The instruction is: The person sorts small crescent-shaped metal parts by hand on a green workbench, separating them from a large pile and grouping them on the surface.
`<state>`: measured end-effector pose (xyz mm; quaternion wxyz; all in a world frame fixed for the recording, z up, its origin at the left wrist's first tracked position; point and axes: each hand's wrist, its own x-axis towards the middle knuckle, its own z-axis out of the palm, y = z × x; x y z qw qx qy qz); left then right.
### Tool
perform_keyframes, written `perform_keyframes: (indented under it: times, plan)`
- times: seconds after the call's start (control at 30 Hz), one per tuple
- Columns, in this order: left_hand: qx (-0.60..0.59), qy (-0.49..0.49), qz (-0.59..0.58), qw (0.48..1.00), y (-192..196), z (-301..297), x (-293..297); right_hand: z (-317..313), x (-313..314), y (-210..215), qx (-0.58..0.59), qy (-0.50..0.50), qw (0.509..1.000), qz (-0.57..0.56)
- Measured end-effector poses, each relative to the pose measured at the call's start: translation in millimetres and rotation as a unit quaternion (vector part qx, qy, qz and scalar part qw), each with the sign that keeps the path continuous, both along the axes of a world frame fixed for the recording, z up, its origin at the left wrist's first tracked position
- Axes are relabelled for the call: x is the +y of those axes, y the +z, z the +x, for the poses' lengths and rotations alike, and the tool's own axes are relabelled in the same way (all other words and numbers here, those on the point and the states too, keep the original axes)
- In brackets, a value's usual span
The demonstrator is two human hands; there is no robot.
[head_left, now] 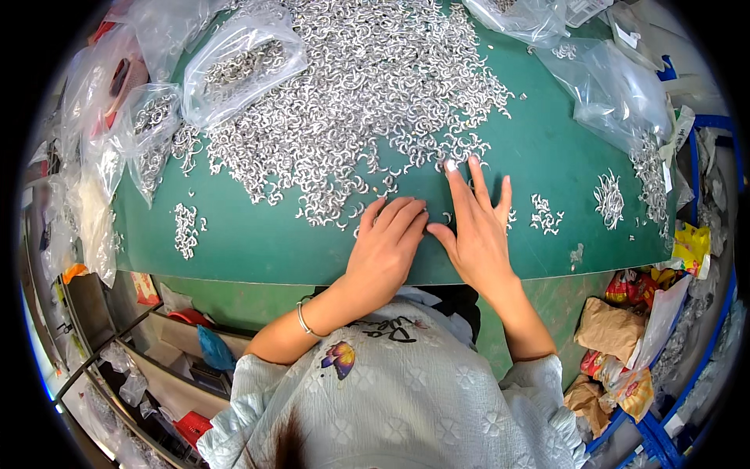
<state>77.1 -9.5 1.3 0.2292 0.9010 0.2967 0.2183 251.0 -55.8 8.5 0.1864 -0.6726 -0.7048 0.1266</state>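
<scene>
In the head view, the curved silvery metal pieces (367, 94) lie in a broad heap from the top centre of the frame down toward the middle, on a green tabletop (266, 250). My left grip (384, 248) is at the centre of the frame, just beside the heap's lower edge, its fingers bent and close together; I cannot tell whether anything is held beneath them. My right grip (478, 238) is just right of centre, its fingers spread well apart and pointing up the frame, the longest fingertips overlapping the heap's lower edge. My right thumb points toward my left fingers. I wear a bracelet (306, 321) on my left wrist.

A small cluster (186, 230) of pieces lies left of the heap, a second cluster (546, 215) right of my right grip, and a tight bundle (608, 200) farther right. A clear plastic bag (205, 108) with pieces in it sits at upper left, and another clear bag (613, 94) at upper right. Crumpled brown paper (609, 328) shows at lower right.
</scene>
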Motion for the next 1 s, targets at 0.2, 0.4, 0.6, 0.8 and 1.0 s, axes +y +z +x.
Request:
perform_keyframes:
  times: [0.2,0.4,0.6,0.8,1.0]
  plan:
    - [-0.005,0.008,-0.037,0.999,8,-3,0,4,-41,15,0.042,-0.007,0.998,-0.051]
    - [-0.027,-0.032,-0.024,0.999,9,7,-2,-1,-37,9,0.040,0.012,0.997,-0.058]
    - [-0.033,-0.021,-0.041,0.998,7,5,0,6,-57,13,0.037,-0.067,0.996,-0.046]
    - [-0.020,-0.029,-0.045,0.998,13,14,-3,9,-64,9,0.005,-0.069,0.992,-0.101]
    - [-0.016,-0.029,-0.037,0.999,8,13,-1,28,-70,-3,-0.045,-0.132,0.990,-0.011]
